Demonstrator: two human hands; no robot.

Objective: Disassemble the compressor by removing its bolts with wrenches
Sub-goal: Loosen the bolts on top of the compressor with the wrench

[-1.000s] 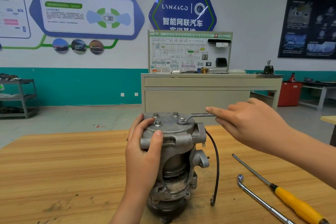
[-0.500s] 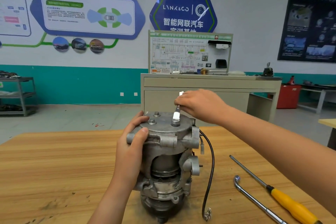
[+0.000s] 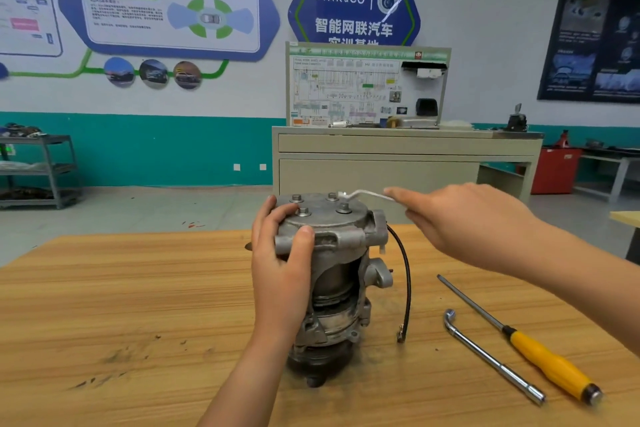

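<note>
A person's left hand [image 3: 280, 274] grips the compressor [image 3: 332, 253] upright on the table [image 3: 121, 305]; the right hand [image 3: 460, 218] pinches a blurred wrench [image 3: 363, 194] at its top bolts [image 3: 344, 208].

Wooden table [image 3: 121, 288] carries compressor [image 3: 332, 288], bent socket wrench [image 3: 491, 360], yellow-handled screwdriver [image 3: 540, 357]

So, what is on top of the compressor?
Four bolts stand on the compressor's top; a blurred wrench from the right hand reaches its far edge. The left hand covers the left rim, hiding anything there.
</note>
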